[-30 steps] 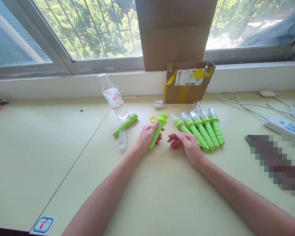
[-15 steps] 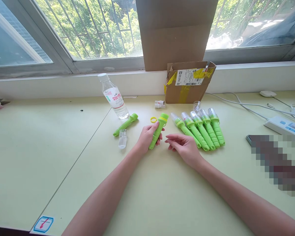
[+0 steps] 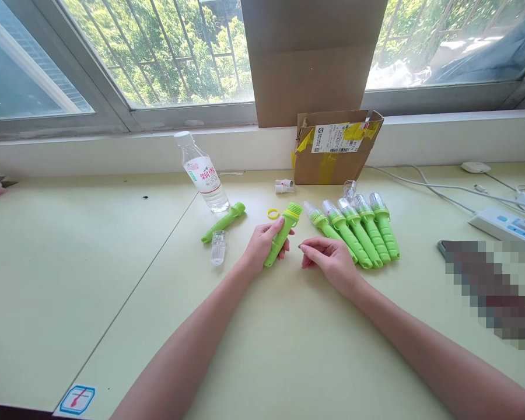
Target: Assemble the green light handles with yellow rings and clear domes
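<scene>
My left hand (image 3: 258,245) is wrapped around a green tube (image 3: 282,237), thumb on its side, over the middle of the worktop (image 3: 262,350). The tube's ridged top points up and away from me, and it leans a bit more to the right than half a second ago. My right hand (image 3: 336,263) is just beside it, not touching it. A second ago those fingers were loose and spread; now they are curled, with the thumb close to the first finger. I can't tell if they pinch something tiny. Five capped tubes (image 3: 363,238) lie in a row by my right hand. The yellow ring (image 3: 273,218), clear cap (image 3: 217,249) and other tube (image 3: 224,222) have stayed put.
</scene>
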`<state>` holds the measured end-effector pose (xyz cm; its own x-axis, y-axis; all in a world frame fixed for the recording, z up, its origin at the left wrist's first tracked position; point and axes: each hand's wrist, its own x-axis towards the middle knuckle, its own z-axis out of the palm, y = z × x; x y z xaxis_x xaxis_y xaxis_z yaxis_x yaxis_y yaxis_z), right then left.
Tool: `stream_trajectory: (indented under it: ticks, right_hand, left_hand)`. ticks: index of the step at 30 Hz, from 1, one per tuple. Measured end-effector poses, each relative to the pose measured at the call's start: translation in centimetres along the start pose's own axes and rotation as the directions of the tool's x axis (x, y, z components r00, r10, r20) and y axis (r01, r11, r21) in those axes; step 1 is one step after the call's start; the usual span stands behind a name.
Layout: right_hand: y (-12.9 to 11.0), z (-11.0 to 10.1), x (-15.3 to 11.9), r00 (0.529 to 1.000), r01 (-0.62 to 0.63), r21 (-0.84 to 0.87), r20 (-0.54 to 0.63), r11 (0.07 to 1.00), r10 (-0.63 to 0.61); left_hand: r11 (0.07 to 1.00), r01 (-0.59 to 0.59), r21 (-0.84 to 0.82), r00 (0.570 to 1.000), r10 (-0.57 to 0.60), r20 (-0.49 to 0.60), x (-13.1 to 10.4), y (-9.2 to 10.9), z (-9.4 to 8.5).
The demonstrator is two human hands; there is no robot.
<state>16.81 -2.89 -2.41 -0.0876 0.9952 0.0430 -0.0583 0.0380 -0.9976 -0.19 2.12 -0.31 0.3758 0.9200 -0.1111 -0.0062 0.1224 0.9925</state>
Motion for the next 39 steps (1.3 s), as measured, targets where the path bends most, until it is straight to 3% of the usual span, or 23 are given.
stream_trajectory:
  ticks: [21, 28, 35, 39]
  right_hand:
    - [-0.2, -0.1, 0.1, 1.000, -0.006, 0.024, -0.026, 1.000, 0.007]
    - [0.0, 0.2, -0.2, 1.000, -0.023, -0.052, -0.007, 0.998, 0.022]
    - [0.0, 0.6, -0.2, 0.999, -0.005, -0.119, 0.035, 0.993, 0.009]
    - [0.2, 0.7, -0.3, 0.999, 0.031, -0.137, 0.040, 0.990, -0.026]
  left_hand:
    - [0.997, -0.031, 0.076, 1.000, 0.030, 0.004, -0.1, 0.3, 0.4]
    - [0.998, -0.053, 0.021, 0.991, 0.055, -0.123, -0.3, 0.1, 1.4]
    - [0.980, -0.197, 0.025, 0.950, 0.197, -0.244, -0.8, -0.1, 2.9]
    - [0.970, -0.245, -0.002, 0.937, 0.236, -0.260, -0.8, -0.1, 3.2]
